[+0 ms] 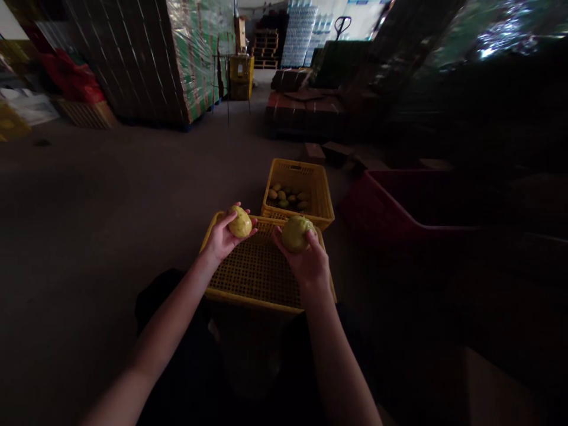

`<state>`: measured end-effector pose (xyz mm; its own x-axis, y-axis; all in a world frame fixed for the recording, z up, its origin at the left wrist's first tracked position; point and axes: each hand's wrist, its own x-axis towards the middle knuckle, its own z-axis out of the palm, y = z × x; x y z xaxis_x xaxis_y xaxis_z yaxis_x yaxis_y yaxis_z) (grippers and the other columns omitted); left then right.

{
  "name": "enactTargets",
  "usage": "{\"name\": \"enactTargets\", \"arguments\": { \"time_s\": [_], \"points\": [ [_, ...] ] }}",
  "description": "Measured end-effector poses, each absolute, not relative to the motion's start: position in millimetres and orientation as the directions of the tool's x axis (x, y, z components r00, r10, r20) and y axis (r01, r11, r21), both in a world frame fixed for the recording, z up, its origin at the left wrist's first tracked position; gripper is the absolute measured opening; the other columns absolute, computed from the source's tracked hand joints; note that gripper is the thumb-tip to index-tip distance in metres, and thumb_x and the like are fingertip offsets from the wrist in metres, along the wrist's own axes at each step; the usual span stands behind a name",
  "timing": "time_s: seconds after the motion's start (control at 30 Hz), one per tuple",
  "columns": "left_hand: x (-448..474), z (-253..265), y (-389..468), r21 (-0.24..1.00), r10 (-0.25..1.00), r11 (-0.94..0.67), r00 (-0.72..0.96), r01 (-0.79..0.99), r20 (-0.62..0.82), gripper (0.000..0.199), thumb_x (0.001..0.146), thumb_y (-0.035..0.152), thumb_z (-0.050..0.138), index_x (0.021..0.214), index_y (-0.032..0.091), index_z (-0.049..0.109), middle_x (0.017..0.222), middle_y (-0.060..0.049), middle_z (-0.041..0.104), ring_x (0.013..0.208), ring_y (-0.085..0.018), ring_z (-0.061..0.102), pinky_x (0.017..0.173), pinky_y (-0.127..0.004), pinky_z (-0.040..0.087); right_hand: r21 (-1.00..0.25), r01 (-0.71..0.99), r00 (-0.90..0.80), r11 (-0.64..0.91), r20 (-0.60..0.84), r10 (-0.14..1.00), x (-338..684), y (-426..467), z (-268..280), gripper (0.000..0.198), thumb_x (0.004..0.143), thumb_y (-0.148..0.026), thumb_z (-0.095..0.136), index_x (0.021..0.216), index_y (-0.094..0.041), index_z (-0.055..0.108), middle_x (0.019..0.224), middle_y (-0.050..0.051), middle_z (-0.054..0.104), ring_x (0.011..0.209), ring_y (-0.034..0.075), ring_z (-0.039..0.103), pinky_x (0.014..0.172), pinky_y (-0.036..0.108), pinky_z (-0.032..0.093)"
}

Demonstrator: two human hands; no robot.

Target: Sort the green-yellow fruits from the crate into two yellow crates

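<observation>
My left hand [225,235] is closed around a smooth, rounded yellow fruit [241,222], thumb on top and fingertips beyond it. In my right hand [310,260] sits a larger, greener fruit [294,234] with a lumpy top, which looks like a guava. Both hands are above the near yellow plastic crate [266,305], whose slotted bottom shows between my arms. Touching its far side, a second yellow crate [328,198] holds several yellow-green fruits [284,195] towards its left side.
A red plastic bin [381,207] stands to the right. Flattened cardboard boxes [306,109] are stacked farther back. Tall wrapped pallet loads [195,59] rise at the left, near a yellow container [241,77]. A pallet jack handle [342,26] shows at the back. The right side is very dark.
</observation>
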<state>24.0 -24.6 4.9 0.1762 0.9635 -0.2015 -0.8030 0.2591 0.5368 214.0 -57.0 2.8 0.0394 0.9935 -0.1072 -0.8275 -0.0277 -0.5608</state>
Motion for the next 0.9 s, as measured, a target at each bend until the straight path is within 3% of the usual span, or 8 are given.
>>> {"name": "enactTargets", "arguments": {
  "time_s": [0.2,0.33,0.43,0.53,0.7,0.8,0.9],
  "points": [
    [34.5,1.4,-27.2,0.633,0.988,0.141,0.145,-0.761,-0.046,0.066,0.06,-0.001,0.07,0.116,0.033,0.058,0.105,0.001,0.066,0.104,-0.025,0.065,0.095,-0.045,0.05,-0.618,-0.785,0.028,-0.039,-0.099,0.995,203.7,-59.5,7.7,0.047,0.058,-0.013,0.071,0.1,-0.029,0.057,0.1,-0.005,0.069,0.094,0.02,0.069,0.086,0.04,0.059],
    [45.3,2.4,-26.6,0.649,0.987,0.123,0.16,-0.751,-0.001,0.069,0.063,0.003,0.073,0.122,0.033,0.056,0.109,0.0,0.066,0.113,-0.026,0.061,0.097,-0.041,0.048,-0.645,-0.763,-0.007,-0.029,-0.037,0.999,206.4,-59.1,8.0,0.046,0.059,-0.014,0.066,0.101,-0.031,0.058,0.102,-0.006,0.069,0.097,0.018,0.068,0.092,0.04,0.056],
    [50.7,4.7,-25.7,0.673,0.981,0.144,0.193,-0.725,-0.001,0.057,0.067,0.018,0.078,0.12,0.025,0.058,0.11,-0.004,0.067,0.107,-0.025,0.064,0.089,-0.034,0.053,-0.686,-0.725,-0.044,-0.064,-0.046,0.998,209.2,-57.5,6.4,0.037,0.065,-0.023,0.067,0.101,-0.028,0.059,0.102,-0.002,0.071,0.093,0.019,0.07,0.091,0.037,0.055],
    [53.0,6.2,-24.7,0.705,0.961,0.218,0.274,-0.675,-0.035,0.05,0.071,0.04,0.075,0.113,0.016,0.063,0.104,-0.009,0.07,0.085,-0.02,0.07,0.071,-0.026,0.056,-0.699,-0.706,-0.077,-0.115,-0.086,0.993,211.2,-54.9,3.8,0.034,0.071,-0.037,0.068,0.102,-0.024,0.062,0.095,0.003,0.073,0.08,0.018,0.071,0.074,0.031,0.057],
    [53.8,8.4,-22.8,0.691,0.875,0.4,0.475,-0.602,-0.092,0.085,0.069,0.081,0.047,0.105,0.006,0.067,0.073,-0.012,0.071,0.049,-0.017,0.064,0.045,-0.026,0.05,-0.714,-0.669,-0.198,-0.209,-0.1,0.975,213.6,-54.3,4.4,0.051,0.072,-0.066,0.058,0.096,-0.021,0.066,0.077,0.004,0.072,0.058,0.016,0.064,0.051,0.027,0.049],
    [56.8,9.6,-21.9,0.637,0.847,0.455,0.524,-0.623,-0.093,0.097,0.068,0.087,0.033,0.099,0.003,0.068,0.056,-0.01,0.065,0.043,-0.018,0.059,0.041,-0.027,0.046,-0.729,-0.642,-0.249,-0.237,-0.093,0.964,214.1,-57.5,8.0,0.067,0.073,-0.076,0.045,0.096,-0.017,0.068,0.066,0.006,0.067,0.056,0.017,0.061,0.05,0.028,0.046],
    [62.1,10.6,-21.7,0.575,0.865,0.448,0.494,-0.685,-0.085,0.093,0.073,0.084,0.025,0.09,0.004,0.069,0.048,-0.008,0.059,0.039,-0.016,0.054,0.038,-0.026,0.041,-0.705,-0.676,-0.229,-0.215,-0.076,0.97,213.4,-59.7,9.9,0.068,0.076,-0.075,0.039,0.098,-0.017,0.069,0.076,0.007,0.069,0.054,0.016,0.059,0.049,0.03,0.046]
  ]
}}
